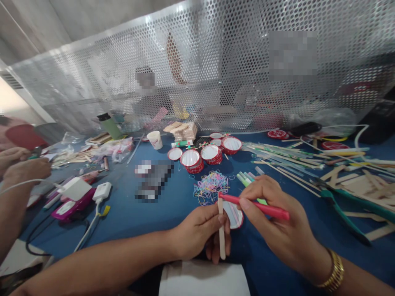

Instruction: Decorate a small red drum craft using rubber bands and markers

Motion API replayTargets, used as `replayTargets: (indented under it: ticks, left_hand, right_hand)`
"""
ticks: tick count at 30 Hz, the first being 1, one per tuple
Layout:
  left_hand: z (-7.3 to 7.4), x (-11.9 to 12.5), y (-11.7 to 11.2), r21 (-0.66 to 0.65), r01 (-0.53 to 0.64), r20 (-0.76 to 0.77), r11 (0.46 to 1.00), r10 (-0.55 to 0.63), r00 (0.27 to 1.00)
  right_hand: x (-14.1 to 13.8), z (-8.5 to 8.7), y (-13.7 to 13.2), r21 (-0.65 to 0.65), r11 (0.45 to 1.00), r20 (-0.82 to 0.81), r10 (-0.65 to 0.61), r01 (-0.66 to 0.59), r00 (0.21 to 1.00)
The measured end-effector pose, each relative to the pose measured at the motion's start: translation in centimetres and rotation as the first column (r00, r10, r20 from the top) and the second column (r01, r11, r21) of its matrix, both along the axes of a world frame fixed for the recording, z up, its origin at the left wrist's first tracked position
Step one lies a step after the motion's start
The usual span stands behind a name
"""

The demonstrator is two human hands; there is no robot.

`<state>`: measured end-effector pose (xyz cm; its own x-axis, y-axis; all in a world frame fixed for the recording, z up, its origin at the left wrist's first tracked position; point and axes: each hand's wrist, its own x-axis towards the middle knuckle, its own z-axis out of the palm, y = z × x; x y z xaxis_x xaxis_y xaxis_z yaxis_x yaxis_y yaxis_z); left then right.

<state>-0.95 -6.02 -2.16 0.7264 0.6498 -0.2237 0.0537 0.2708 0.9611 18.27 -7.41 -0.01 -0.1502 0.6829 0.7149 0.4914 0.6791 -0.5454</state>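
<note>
My left hand [205,232] pinches a flat wooden craft stick [221,240], held roughly upright above the table's near edge. In my right hand [277,218] is a pinkish-red marker [271,209], its tip at the stick's upper end. A round red-rimmed piece with a pale top [235,216] lies just behind my left fingers, partly hidden by them. Beyond the hands sits a loose pile of colourful rubber bands [211,185]. Light green markers [245,179] lie beside that pile, partly covered by my right hand.
Red-rimmed round pieces [191,158] stand in stacks farther back, near a paper cup [154,140]. Green-handled pliers [335,213] and scattered craft sticks [364,189] lie right. A purple power strip [72,209] with cables is left, near another person's hands [27,166]. Perforated metal panel [200,61] behind.
</note>
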Motion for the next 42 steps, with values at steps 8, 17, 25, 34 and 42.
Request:
replayTargets:
  ticks: [8,17,25,34,42]
  left_hand:
    - [0.02,0.06,-0.01,0.009,-0.006,0.027,1.000,0.006,1.000]
    - [-0.02,-0.01,0.00,0.009,0.001,0.030,1.000,-0.001,1.000]
    - [-0.09,-0.03,0.03,0.010,0.004,0.035,1.000,-0.005,0.999]
    - [-0.01,0.00,0.03,-0.011,0.000,0.039,1.000,0.000,0.999]
    - [-0.12,-0.05,0.10,-0.002,0.003,0.049,1.000,-0.003,0.999]
  right_hand:
    - [0.11,-0.10,0.09,0.003,1.000,-0.003,-0.001,0.001,1.000]
    - [0.30,0.05,-0.08,-0.001,1.000,-0.002,-0.005,0.005,1.000]
    - [0.24,0.28,-0.04,-0.014,1.000,-0.015,0.000,0.000,1.000]
    - [0.26,0.19,-0.11,-0.009,1.000,-0.013,0.006,-0.006,1.000]
    - [0.24,0.17,-0.11,-0.010,1.000,-0.021,-0.007,0.006,1.000]
